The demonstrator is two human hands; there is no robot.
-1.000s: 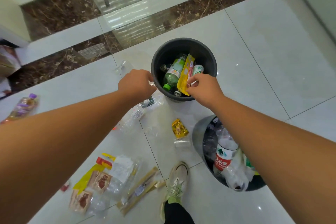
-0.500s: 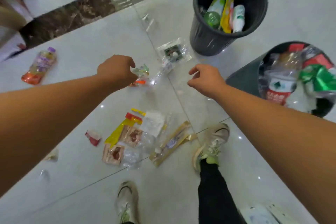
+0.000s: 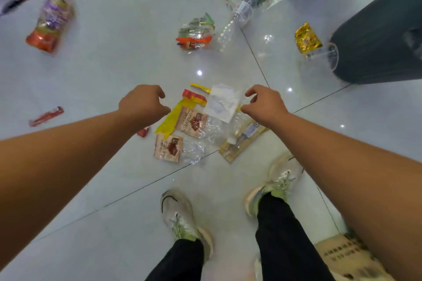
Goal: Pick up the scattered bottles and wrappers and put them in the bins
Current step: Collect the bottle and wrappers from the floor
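Note:
A pile of wrappers lies on the white tiled floor between my hands: a white wrapper (image 3: 221, 102), a yellow and red wrapper (image 3: 180, 112), two brown snack packets (image 3: 191, 122) and a crumpled clear bottle (image 3: 230, 130). My left hand (image 3: 142, 104) hovers just left of the pile, fingers curled and empty. My right hand (image 3: 265, 104) hovers at the pile's right edge, thumb and fingers apart, holding nothing. Farther off lie a clear bottle (image 3: 237, 18), a crushed colourful bottle (image 3: 196, 33), a purple-capped bottle (image 3: 51, 20) and a gold wrapper (image 3: 307, 37). Two dark bins (image 3: 374, 36) stand at the upper right.
A red wrapper (image 3: 45, 116) lies at the left and a small red scrap (image 3: 143, 132) near the pile. A clear plastic cup (image 3: 319, 61) leans by the near bin. My two shoes (image 3: 180, 214) stand below the pile. A cardboard box (image 3: 342, 255) sits at bottom right.
The view has swung down and away from the bins. Both hands have moved from near the bin down to the wrapper pile on the floor, still empty.

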